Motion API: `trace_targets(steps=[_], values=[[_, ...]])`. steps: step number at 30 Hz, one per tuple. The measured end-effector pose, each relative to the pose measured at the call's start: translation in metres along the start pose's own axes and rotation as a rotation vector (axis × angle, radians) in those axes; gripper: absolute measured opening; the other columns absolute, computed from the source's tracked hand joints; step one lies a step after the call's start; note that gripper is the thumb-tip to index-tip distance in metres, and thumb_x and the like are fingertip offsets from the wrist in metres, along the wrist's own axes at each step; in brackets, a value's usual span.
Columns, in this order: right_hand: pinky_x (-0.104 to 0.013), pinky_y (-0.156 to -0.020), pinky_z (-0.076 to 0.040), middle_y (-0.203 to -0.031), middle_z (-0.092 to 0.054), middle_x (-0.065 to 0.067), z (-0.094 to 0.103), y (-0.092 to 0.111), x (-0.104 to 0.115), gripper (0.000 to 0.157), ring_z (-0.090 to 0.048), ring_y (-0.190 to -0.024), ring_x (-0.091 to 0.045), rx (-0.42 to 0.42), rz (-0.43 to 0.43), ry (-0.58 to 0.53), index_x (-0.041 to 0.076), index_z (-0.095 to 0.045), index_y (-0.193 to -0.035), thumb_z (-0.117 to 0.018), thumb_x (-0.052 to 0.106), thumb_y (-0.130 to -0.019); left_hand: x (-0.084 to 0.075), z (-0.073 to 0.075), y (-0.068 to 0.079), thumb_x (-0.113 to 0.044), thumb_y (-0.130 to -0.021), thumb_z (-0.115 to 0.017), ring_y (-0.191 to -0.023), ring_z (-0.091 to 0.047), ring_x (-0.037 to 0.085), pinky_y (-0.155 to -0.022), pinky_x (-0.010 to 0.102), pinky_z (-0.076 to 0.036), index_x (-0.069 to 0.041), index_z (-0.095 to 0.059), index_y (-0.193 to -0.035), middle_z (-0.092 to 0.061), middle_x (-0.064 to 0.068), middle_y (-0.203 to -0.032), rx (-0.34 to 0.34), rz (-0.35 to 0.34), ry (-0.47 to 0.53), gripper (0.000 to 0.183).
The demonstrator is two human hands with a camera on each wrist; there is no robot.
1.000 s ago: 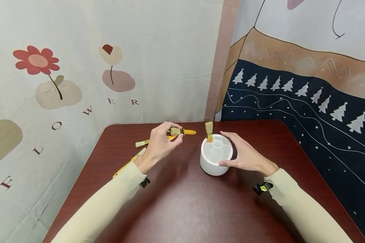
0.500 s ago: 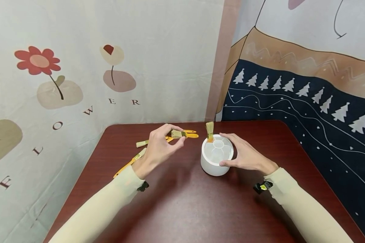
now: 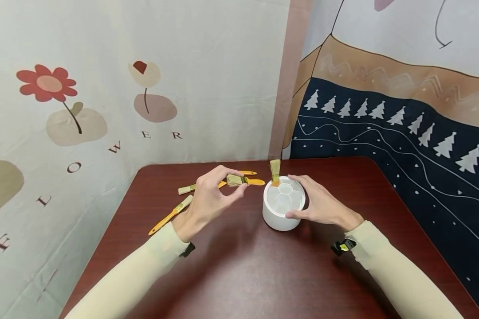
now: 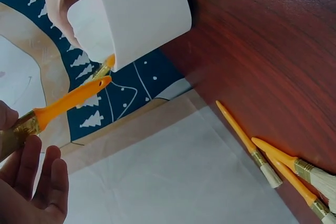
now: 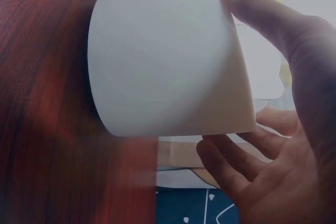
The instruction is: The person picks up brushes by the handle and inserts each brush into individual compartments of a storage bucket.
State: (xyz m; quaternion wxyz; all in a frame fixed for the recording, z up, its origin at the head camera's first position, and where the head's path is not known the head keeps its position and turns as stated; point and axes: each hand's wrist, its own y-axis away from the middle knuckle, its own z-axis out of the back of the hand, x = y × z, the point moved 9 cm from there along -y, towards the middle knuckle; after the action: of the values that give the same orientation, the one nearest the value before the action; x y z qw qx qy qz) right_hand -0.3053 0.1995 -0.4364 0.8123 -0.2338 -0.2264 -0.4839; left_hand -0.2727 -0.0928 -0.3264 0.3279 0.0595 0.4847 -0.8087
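Note:
A white round brush holder with divided compartments stands on the table. My right hand grips it at the rim, thumb on the near side and fingers round the far side. One paintbrush stands in a back-left compartment, bristles up. To the left, my left hand pinches a second paintbrush near its metal band, raised above the table. Its yellow handle points right, the tip just short of the holder's rim in the head view. The right wrist view shows the holder's smooth outer wall.
Three paintbrushes lie on the dark red table: one at the left, another brush partly behind my left hand, and a third brush farther back. A printed cloth hangs along the back edge.
My left hand has moved slightly right and toward me, bringing the brush handle closer to the holder. The brush at the back shows more behind it. My right hand keeps its grip.

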Motion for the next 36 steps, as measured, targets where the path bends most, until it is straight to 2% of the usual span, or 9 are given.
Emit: trace_targets(steps=[8, 12, 17, 19, 25, 32, 36], values=[[-0.064, -0.121, -0.060, -0.164, -0.061, -0.010, 0.001, -0.001, 0.002, 0.117, -0.065, -0.144, -0.031, -0.010, -0.003, 0.026, 0.013, -0.045, -0.175, -0.103, 0.059, -0.085, -0.003, -0.001, 0.001, -0.013, -0.094, -0.096, -0.103, -0.082, 0.018, -0.091, 0.034, -0.064, -0.011, -0.084, -0.111, -0.086, 0.001, -0.108, -0.001, 0.000, 0.028, 0.021], [-0.064, -0.120, -0.061, -0.164, -0.060, -0.011, 0.001, -0.001, 0.003, 0.118, -0.065, -0.144, -0.031, -0.007, -0.008, 0.030, 0.013, -0.044, -0.175, -0.103, 0.061, -0.085, -0.004, -0.002, 0.001, -0.012, -0.095, -0.095, -0.100, -0.082, 0.018, -0.094, 0.038, -0.062, -0.011, -0.084, -0.112, -0.086, -0.001, -0.105, 0.002, 0.009, 0.043, 0.021], [-0.063, -0.119, -0.062, -0.164, -0.060, -0.012, 0.000, 0.000, 0.004, 0.118, -0.065, -0.144, -0.032, -0.006, -0.014, 0.037, 0.012, -0.044, -0.175, -0.102, 0.062, -0.086, -0.004, -0.005, 0.002, -0.012, -0.094, -0.096, -0.096, -0.080, 0.016, -0.090, 0.035, -0.059, -0.011, -0.084, -0.113, -0.085, -0.003, -0.101, 0.018, 0.019, 0.060, 0.022], [-0.063, -0.119, -0.062, -0.164, -0.060, -0.012, 0.000, 0.000, 0.004, 0.118, -0.065, -0.144, -0.033, -0.007, -0.019, 0.043, 0.012, -0.044, -0.175, -0.102, 0.062, -0.086, -0.003, -0.008, 0.003, -0.012, -0.094, -0.095, -0.096, -0.079, 0.016, -0.087, 0.033, -0.060, -0.011, -0.084, -0.113, -0.085, -0.003, -0.101, 0.028, 0.017, 0.057, 0.022], [-0.062, -0.117, -0.064, -0.164, -0.060, -0.014, 0.000, 0.001, 0.006, 0.118, -0.065, -0.144, -0.034, -0.003, -0.045, 0.052, 0.013, -0.043, -0.175, -0.101, 0.063, -0.085, 0.003, -0.021, 0.003, -0.013, -0.096, -0.093, -0.102, -0.081, 0.015, -0.089, 0.032, -0.063, -0.013, -0.083, -0.112, -0.085, -0.001, -0.107, 0.069, 0.031, 0.064, 0.019], [-0.062, -0.116, -0.065, -0.164, -0.059, -0.015, -0.001, 0.002, 0.008, 0.119, -0.066, -0.143, -0.035, -0.011, -0.060, 0.061, 0.012, -0.042, -0.175, -0.102, 0.063, -0.085, 0.004, -0.035, 0.001, -0.011, -0.097, -0.093, -0.108, -0.082, 0.020, -0.099, 0.042, -0.068, -0.014, -0.079, -0.104, -0.086, 0.002, -0.111, 0.092, 0.027, 0.075, 0.016], [-0.062, -0.115, -0.065, -0.164, -0.058, -0.016, -0.002, 0.003, 0.008, 0.120, -0.066, -0.142, -0.036, -0.009, -0.062, 0.069, 0.011, -0.041, -0.176, -0.101, 0.063, -0.086, 0.006, -0.042, 0.000, -0.011, -0.097, -0.093, -0.109, -0.083, 0.021, -0.099, 0.042, -0.068, -0.014, -0.078, -0.103, -0.086, 0.003, -0.113, 0.101, 0.037, 0.077, 0.016]])
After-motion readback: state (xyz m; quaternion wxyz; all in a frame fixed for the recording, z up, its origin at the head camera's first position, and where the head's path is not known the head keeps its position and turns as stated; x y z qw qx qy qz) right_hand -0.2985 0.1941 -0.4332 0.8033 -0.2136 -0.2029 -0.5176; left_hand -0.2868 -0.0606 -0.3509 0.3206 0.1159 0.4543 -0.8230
